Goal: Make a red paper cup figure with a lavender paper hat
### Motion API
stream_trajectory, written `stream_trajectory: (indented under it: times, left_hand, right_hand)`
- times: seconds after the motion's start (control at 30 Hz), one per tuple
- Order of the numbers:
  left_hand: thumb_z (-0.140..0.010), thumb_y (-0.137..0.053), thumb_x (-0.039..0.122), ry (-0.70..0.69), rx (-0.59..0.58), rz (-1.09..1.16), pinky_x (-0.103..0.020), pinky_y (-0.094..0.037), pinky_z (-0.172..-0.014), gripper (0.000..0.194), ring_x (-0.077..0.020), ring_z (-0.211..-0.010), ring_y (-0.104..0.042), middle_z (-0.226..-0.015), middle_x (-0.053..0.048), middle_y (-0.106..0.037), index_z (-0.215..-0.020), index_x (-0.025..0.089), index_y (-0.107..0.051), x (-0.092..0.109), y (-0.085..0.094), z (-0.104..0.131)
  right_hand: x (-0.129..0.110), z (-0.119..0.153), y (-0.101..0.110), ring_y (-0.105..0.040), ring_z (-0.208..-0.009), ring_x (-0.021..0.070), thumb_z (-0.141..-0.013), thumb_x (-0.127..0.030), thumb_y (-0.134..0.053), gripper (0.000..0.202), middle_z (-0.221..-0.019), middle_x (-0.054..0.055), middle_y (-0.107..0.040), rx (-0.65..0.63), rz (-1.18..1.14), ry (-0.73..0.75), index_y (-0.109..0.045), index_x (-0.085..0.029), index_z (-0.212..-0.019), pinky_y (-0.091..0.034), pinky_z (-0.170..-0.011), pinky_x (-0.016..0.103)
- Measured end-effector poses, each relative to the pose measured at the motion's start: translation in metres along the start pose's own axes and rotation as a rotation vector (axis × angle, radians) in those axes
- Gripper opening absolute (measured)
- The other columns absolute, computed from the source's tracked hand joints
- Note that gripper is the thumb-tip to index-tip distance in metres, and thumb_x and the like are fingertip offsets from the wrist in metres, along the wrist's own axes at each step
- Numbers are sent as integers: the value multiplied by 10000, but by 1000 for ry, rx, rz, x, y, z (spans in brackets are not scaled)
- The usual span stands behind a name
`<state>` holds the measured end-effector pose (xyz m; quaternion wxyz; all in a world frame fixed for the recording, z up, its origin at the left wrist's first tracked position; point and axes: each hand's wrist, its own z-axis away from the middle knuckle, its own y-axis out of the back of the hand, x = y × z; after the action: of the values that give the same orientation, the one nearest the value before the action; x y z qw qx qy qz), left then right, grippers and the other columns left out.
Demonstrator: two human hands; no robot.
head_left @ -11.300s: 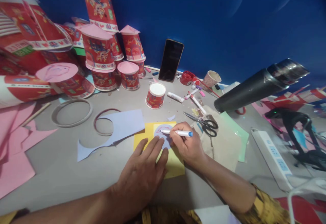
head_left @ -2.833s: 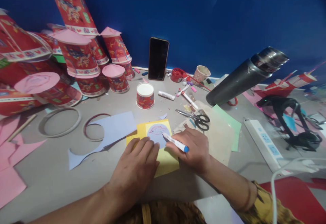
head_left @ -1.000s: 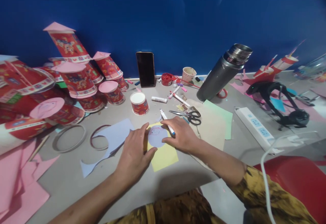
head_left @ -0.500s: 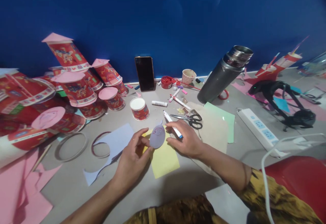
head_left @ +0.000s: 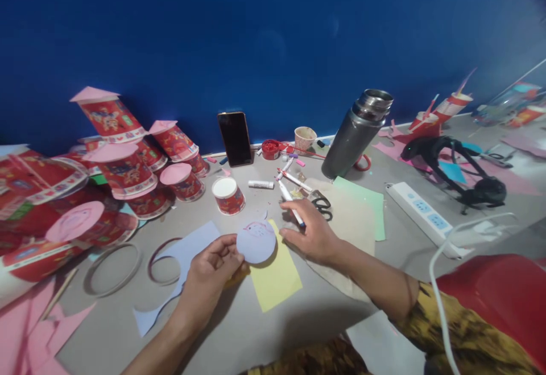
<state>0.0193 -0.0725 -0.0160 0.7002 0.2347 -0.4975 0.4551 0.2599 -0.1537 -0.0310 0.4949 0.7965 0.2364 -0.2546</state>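
My left hand (head_left: 215, 270) pinches the edge of a pale lilac paper disc (head_left: 256, 245) between thumb and fingers. The disc carries a small pink and blue drawing near its top and faces me. Beside it, my right hand (head_left: 313, 230) holds a white marker (head_left: 286, 194) with a blue end, its fingers partly around the barrel. Under the disc lies a yellow sheet of paper (head_left: 277, 284). Black-handled scissors (head_left: 321, 201) rest just beyond my right hand, partly covered by it. A short red paper cup (head_left: 229, 196) with a white top stands behind the disc.
Red cups (head_left: 123, 170) with pink paper tops are stacked at left, near a tape ring (head_left: 113, 270) and a cut lilac sheet (head_left: 187, 255). A phone (head_left: 234, 139) leans on the wall. A tall dark flask (head_left: 358, 133) and a power strip (head_left: 422, 213) stand right.
The lilac disc has turned to face me more fully and dropped slightly left with my left hand. My right hand keeps the marker. The whole view has shifted a little.
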Motion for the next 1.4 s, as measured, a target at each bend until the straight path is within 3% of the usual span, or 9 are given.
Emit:
stream_trajectory:
  times: [0.23,0.4,0.6,0.7,0.8,1.03,1.13,1.27,1.4]
  left_hand:
    - [-722,-853,513,-48,-28,-29,-214,-411,-574,462,-107,-574,-510,-621,18,-616,-983,167,-694,5,2,3]
    - [-717,-872,447,-92,26,-26,-212,-431,-603,391,-110,-609,-527,-647,10,-637,-939,170,-709,6,6,5]
    - [-665,-915,357,-86,68,149,-211,-455,-586,353,-105,-599,-543,-680,28,-632,-886,192,-694,3,7,5]
    - [-651,-921,315,-99,79,186,-211,-460,-577,338,-102,-594,-550,-698,27,-639,-863,192,-688,2,6,5]
    - [-632,-925,295,-96,74,205,-213,-456,-565,340,-101,-581,-549,-682,30,-633,-846,187,-684,4,4,6]
    - [-638,-925,317,-72,56,188,-200,-447,-563,349,-93,-567,-546,-649,38,-630,-841,182,-675,4,-1,9]
    - [-684,-903,324,-69,33,175,-193,-443,-569,325,-90,-580,-548,-659,35,-639,-872,183,-679,3,-1,8]
    - [-718,-881,333,-69,9,169,-200,-448,-586,307,-93,-586,-544,-649,30,-639,-889,183,-675,0,-1,8]
    - [-757,-841,365,-60,-9,136,-233,-457,-608,293,-114,-592,-547,-626,18,-638,-884,184,-649,-3,-5,8]
  right_hand:
    - [-2,-41,30,-556,-1192,362,-968,-282,-630,409,-1301,209,-642,-213,548,-117,-621,-128,-1347,-491,-993,484]
    - [0,-54,9,-491,-1296,416,-978,-372,-636,431,-1400,222,-601,-235,709,-37,-645,-123,-1330,-453,-1024,516]
    - [13,-46,-7,-480,-1290,426,-974,-394,-635,318,-1401,204,-612,-176,686,-39,-723,-157,-1168,-441,-976,540]
    - [17,-40,-3,-529,-1214,377,-998,-358,-591,261,-1377,166,-639,-32,588,63,-740,-178,-1113,-441,-973,518]
    - [19,-36,0,-595,-1088,300,-1017,-311,-543,239,-1196,134,-720,107,424,173,-739,-181,-1063,-463,-947,448]
    - [16,-33,0,-636,-896,250,-998,-284,-552,224,-945,105,-764,146,193,208,-727,-187,-898,-478,-844,392]
    - [3,-29,-2,-633,-793,213,-978,-342,-576,254,-811,69,-739,34,-127,84,-718,-201,-823,-483,-795,359]
    - [-13,-20,-7,-585,-679,156,-907,-490,-675,302,-785,28,-691,-285,-662,-229,-723,-193,-887,-443,-636,280]
    - [-14,-15,-13,-452,-596,105,-794,-505,-800,365,-648,-33,-546,-403,-800,-290,-643,-177,-757,-335,-551,236]
